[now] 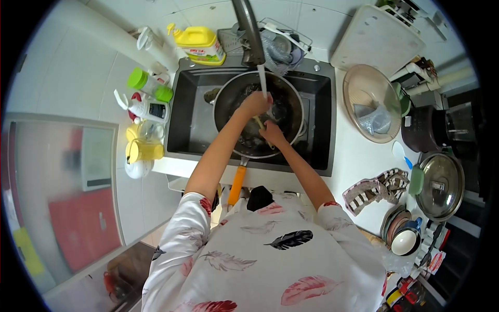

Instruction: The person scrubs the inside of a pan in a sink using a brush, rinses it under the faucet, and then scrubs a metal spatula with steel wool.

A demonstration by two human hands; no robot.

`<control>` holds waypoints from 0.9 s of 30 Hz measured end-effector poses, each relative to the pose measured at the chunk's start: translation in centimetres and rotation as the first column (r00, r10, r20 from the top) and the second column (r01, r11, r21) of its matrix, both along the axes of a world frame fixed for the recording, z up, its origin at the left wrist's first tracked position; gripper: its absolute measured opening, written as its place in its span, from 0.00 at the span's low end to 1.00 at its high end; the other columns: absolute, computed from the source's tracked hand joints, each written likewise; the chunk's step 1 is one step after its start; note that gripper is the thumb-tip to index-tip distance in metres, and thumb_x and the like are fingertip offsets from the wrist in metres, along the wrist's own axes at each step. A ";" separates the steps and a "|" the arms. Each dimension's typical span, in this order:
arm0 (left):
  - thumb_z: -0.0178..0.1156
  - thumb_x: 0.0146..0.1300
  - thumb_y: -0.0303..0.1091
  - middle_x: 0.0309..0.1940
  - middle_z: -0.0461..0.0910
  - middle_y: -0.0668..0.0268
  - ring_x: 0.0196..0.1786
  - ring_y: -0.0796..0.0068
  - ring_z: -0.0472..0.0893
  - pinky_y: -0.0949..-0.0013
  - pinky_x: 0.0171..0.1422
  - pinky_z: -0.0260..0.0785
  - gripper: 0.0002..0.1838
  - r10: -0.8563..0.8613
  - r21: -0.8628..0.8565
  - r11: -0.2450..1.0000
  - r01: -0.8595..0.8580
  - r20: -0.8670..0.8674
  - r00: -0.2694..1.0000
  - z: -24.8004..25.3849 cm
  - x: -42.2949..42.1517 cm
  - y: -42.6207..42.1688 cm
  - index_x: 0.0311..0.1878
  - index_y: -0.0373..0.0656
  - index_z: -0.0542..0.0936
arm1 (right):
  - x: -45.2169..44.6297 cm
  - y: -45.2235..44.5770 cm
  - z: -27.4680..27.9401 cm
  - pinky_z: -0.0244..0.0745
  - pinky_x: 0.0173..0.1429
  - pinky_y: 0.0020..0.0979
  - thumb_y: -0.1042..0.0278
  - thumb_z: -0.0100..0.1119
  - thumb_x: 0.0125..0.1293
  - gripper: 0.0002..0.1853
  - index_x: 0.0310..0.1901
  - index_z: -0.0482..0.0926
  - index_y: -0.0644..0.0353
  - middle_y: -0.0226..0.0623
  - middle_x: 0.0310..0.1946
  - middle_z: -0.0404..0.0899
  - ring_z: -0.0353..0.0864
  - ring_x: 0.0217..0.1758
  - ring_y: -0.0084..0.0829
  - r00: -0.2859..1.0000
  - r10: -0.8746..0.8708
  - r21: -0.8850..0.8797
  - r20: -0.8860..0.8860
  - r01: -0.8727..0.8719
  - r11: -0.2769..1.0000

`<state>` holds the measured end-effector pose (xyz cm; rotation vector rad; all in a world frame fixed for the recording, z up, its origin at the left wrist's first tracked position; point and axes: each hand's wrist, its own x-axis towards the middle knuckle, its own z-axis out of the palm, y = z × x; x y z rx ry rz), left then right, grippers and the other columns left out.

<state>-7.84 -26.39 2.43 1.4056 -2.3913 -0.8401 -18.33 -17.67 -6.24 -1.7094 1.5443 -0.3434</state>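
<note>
In the dark sink (176, 122) sits a large dark wok (222, 93) with an orange handle (237, 184) pointing toward me. Water falls from the faucet (253, 52) into it. My left hand (254, 105) is curled beside the water stream, over the wok; whatever its fingers hold is hidden. Just below and to the right, my right hand (271, 133) grips a thin, light wooden stick (258, 122), whose upper end reaches close to my left hand. Dark, wet, shiny contents are blurred at the bottom of the wok.
Yellow detergent jug (200, 44) and a wire rack (291, 39) stand behind the sink. Bottles, including a white pump bottle (150, 109), line its left. On the right counter are a beige basin (353, 86), a striped cloth (377, 190) and a glass lid (442, 182).
</note>
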 end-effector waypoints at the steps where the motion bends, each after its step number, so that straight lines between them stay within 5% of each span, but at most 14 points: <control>1: 0.55 0.49 0.30 0.24 0.76 0.54 0.32 0.53 0.77 0.60 0.36 0.69 0.07 -0.049 -0.086 0.995 0.059 0.113 0.992 -0.2 0.5 0.1 0.31 0.38 0.75 | 0.5 -0.1 -0.1 0.71 0.43 0.42 0.66 0.54 0.52 0.18 0.41 0.69 0.71 0.55 0.34 0.75 0.75 0.39 0.50 0.999 -0.032 0.046 0.013 0.031 0.998; 4: 0.53 0.49 0.30 0.26 0.77 0.53 0.34 0.53 0.77 0.58 0.38 0.69 0.06 0.041 -0.011 0.999 -0.043 -0.128 0.991 -0.4 3.1 1.9 0.29 0.40 0.77 | 1.4 -0.5 -1.4 0.70 0.44 0.42 0.65 0.54 0.52 0.18 0.40 0.70 0.71 0.57 0.34 0.75 0.75 0.40 0.51 0.996 -0.085 0.099 0.016 0.083 0.992; 12: 0.55 0.50 0.31 0.26 0.76 0.51 0.33 0.50 0.76 0.57 0.37 0.68 0.06 0.306 -0.004 0.950 -0.313 -0.201 0.930 -0.4 7.7 10.2 0.27 0.38 0.75 | -4.9 1.4 3.9 0.71 0.41 0.45 0.60 0.54 0.52 0.16 0.32 0.74 0.68 0.55 0.28 0.76 0.75 0.37 0.53 0.963 -0.196 -0.032 -0.187 0.194 0.981; 14: 0.54 0.53 0.34 0.26 0.76 0.50 0.33 0.50 0.76 0.56 0.38 0.68 0.09 0.421 0.062 0.903 -0.424 0.061 0.905 0.0 8.3 13.1 0.28 0.37 0.75 | -6.9 2.2 4.0 0.71 0.40 0.46 0.59 0.56 0.52 0.16 0.32 0.73 0.66 0.53 0.28 0.76 0.76 0.35 0.52 0.927 -0.270 -0.142 -0.258 0.241 0.960; 17: 0.53 0.54 0.38 0.27 0.77 0.49 0.34 0.50 0.76 0.56 0.40 0.69 0.13 0.457 0.137 0.865 -0.483 0.182 0.870 -0.1 8.3 17.1 0.27 0.34 0.74 | -9.1 2.4 4.5 0.73 0.36 0.44 0.58 0.56 0.53 0.16 0.34 0.71 0.65 0.52 0.28 0.77 0.77 0.33 0.51 0.873 -0.358 -0.236 -0.331 0.291 0.927; 20: 0.54 0.56 0.42 0.23 0.76 0.49 0.32 0.47 0.76 0.54 0.37 0.67 0.16 0.469 0.128 0.859 -0.496 0.192 0.862 -1.5 7.7 20.3 0.29 0.35 0.73 | -9.3 2.1 5.6 0.72 0.36 0.44 0.56 0.59 0.52 0.18 0.31 0.72 0.66 0.51 0.28 0.77 0.77 0.34 0.50 0.816 -0.470 -0.283 -0.337 0.388 0.877; 27: 0.52 0.56 0.47 0.29 0.76 0.45 0.33 0.44 0.76 0.52 0.39 0.68 0.22 0.627 -0.045 0.779 -0.625 0.056 0.777 -2.2 6.1 24.3 0.37 0.33 0.68 | -9.4 1.2 2.8 0.72 0.38 0.43 0.53 0.58 0.52 0.19 0.30 0.75 0.66 0.50 0.28 0.77 0.77 0.34 0.49 0.863 -0.384 -0.240 -0.329 0.317 0.918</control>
